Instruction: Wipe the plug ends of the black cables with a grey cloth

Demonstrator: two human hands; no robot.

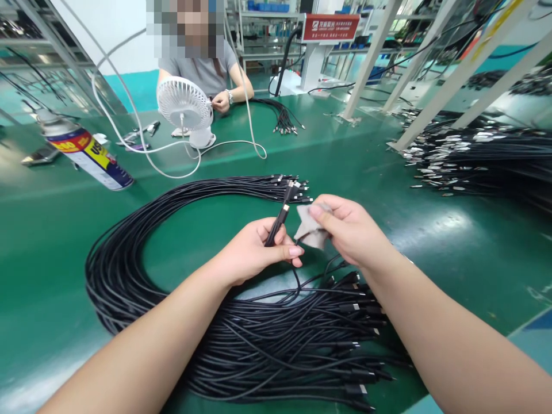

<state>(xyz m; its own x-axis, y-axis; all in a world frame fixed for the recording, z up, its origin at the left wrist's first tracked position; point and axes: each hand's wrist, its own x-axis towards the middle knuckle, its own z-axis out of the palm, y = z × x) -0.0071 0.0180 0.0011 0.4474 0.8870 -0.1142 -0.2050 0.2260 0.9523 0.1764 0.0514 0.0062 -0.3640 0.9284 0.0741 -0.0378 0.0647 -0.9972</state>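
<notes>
My left hand [263, 247] is closed around a black cable [278, 224], its connector ends with metal tips pointing up past the fingers. A pale grey cloth [311, 227] is pinched in my right hand [349, 227], just right of the left fingertips. Part of the cable near the cloth is hidden, so I cannot tell whether the cloth wraps it. Beneath both hands a large bundle of black cables [142, 230] curves in a U on the green table, with many connectors [356, 307] fanned out at its near right end.
A spray can [88, 152] stands at the left. Behind it are a white fan [185, 106] with a looping white cord and a person [207, 75] seated across the table. Another cable bundle [280, 115] lies there. Metal posts [444, 75] and a cable heap [487, 155] are at the right.
</notes>
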